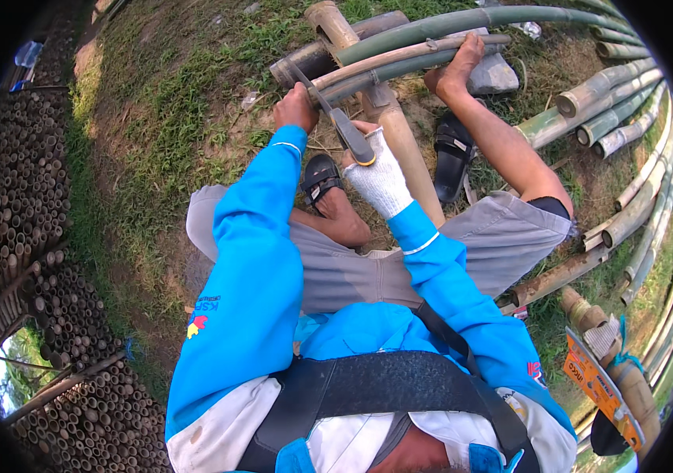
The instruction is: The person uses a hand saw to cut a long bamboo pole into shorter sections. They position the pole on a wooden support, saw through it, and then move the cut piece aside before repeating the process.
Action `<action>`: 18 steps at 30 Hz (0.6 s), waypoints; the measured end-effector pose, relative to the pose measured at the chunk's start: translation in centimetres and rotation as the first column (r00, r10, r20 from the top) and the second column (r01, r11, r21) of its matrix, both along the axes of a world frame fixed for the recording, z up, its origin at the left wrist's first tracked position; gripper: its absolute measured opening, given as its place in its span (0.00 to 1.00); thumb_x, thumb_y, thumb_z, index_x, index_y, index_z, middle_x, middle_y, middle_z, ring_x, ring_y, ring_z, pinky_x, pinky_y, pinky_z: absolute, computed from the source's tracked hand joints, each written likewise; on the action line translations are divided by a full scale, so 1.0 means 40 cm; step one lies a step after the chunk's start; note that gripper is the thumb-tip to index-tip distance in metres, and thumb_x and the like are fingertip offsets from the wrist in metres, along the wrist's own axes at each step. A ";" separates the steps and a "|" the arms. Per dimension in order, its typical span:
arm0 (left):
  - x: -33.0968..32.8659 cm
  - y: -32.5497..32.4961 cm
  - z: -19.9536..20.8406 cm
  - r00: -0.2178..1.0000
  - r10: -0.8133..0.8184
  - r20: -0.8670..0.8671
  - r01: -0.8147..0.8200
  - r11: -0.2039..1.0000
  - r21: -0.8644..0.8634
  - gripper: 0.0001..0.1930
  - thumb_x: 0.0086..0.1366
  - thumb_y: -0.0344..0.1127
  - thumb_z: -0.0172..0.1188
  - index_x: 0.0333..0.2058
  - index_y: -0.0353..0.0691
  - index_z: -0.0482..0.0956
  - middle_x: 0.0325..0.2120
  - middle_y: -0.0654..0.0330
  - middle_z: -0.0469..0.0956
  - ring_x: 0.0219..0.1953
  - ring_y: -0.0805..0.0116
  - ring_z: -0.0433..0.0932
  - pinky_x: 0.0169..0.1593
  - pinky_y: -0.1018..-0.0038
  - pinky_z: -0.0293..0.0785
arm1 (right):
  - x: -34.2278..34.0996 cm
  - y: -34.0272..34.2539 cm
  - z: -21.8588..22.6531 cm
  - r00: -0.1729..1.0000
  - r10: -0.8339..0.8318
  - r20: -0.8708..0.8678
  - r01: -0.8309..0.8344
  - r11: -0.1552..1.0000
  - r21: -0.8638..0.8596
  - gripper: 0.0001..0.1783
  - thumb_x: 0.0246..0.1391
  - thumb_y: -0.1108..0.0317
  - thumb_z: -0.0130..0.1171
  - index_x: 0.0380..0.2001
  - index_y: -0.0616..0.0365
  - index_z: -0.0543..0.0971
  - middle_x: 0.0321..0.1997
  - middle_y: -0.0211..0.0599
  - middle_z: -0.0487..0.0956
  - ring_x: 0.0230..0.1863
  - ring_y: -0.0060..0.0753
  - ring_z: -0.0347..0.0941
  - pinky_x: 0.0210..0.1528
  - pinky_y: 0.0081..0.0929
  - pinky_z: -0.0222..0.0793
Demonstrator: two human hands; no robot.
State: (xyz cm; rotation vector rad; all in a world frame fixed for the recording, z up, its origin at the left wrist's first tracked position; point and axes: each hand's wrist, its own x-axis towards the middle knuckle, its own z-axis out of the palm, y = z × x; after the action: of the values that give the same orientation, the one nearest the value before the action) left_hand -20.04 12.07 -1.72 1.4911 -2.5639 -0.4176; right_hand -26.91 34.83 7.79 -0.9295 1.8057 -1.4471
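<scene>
Head view: a person in blue sleeves sits on grass with a tan bamboo pole [399, 134] running up between the knees; this pole is the landmark. The right hand [380, 177], in a white glove, is clenched around the handle of a knife [336, 114] just left of the pole. The bare left hand [295, 106] sits further left of the pole, touching the blade's back; whether its fingers grip cannot be told. A bare foot [456, 71] presses on green bamboo poles [431, 31] beyond the pole's far end; 1 black sandal [452, 158] lies right of it; stacked bamboo [21, 189] lies far left.
</scene>
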 end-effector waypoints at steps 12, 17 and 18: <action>-0.018 0.025 0.006 0.999 -0.003 0.040 0.006 0.999 -0.054 0.21 0.54 0.34 0.76 0.41 0.34 0.76 0.38 0.39 0.86 0.44 0.35 0.86 0.50 0.47 0.82 | -0.013 0.126 0.006 0.992 -0.028 -0.123 0.024 0.999 -0.036 0.30 0.51 0.76 0.66 0.59 0.53 0.74 0.54 0.47 0.79 0.53 0.51 0.82 0.57 0.37 0.77; -0.021 0.001 0.029 0.997 0.008 0.072 -0.008 1.000 0.001 0.22 0.54 0.38 0.77 0.44 0.37 0.77 0.42 0.37 0.86 0.47 0.34 0.85 0.53 0.46 0.81 | -0.013 -0.038 -0.038 0.997 -0.045 -0.070 0.047 0.999 0.019 0.26 0.55 0.68 0.65 0.57 0.51 0.74 0.50 0.54 0.81 0.52 0.62 0.80 0.53 0.45 0.79; -0.018 0.000 0.032 0.996 0.014 0.093 -0.015 1.000 0.014 0.22 0.54 0.38 0.76 0.44 0.37 0.77 0.42 0.37 0.86 0.48 0.34 0.85 0.54 0.46 0.81 | -0.017 -0.032 -0.046 0.997 -0.041 -0.067 0.043 0.999 0.031 0.26 0.55 0.68 0.65 0.58 0.50 0.74 0.49 0.55 0.82 0.52 0.63 0.80 0.53 0.46 0.79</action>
State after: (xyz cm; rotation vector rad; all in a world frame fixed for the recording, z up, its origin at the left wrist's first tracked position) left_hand -20.76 12.07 -0.45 1.5693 -2.6238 -0.3740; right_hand -27.59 33.56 5.94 -0.9380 1.9021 -1.4233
